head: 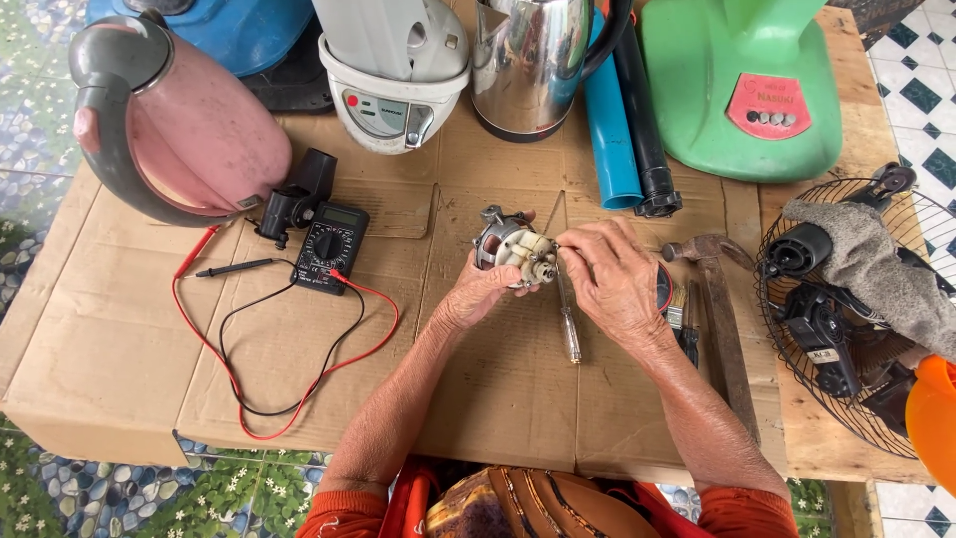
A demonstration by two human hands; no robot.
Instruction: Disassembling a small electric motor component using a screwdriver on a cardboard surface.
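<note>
Brown cardboard (498,399) covers the table, and at the centre of the frame I hold a small motor (513,251) just above it. My left hand (476,294) is closed around the motor from below, fingers wrapped on its metal body, so the cream-coloured end with its little gear faces right. My right hand (615,284) comes in from the right, its fingertips pinched together at that gear end, touching it; whether they grip some small part there I cannot tell. Under my hands a screwdriver (568,324) with a clear handle lies on the cardboard, pointing up the frame. Just right of my right hand lie a small paintbrush (677,314) and a hammer (719,319), its head toward the upper frame. Left of centre sits a black multimeter (331,247), its red and black leads (299,374) looping across the cardboard toward the lower left. At the upper left stands a pink kettle (179,130) with a grey handle; beside it along the top edge are a white appliance (393,75) and a steel kettle (528,60). A blue pipe (607,139) and a black pipe (642,130) lie next to them, and a green fan base (742,90) fills the upper right. At the right edge rests a wire fan guard (846,329) with black parts and a grey rag (876,264) on it.
</note>
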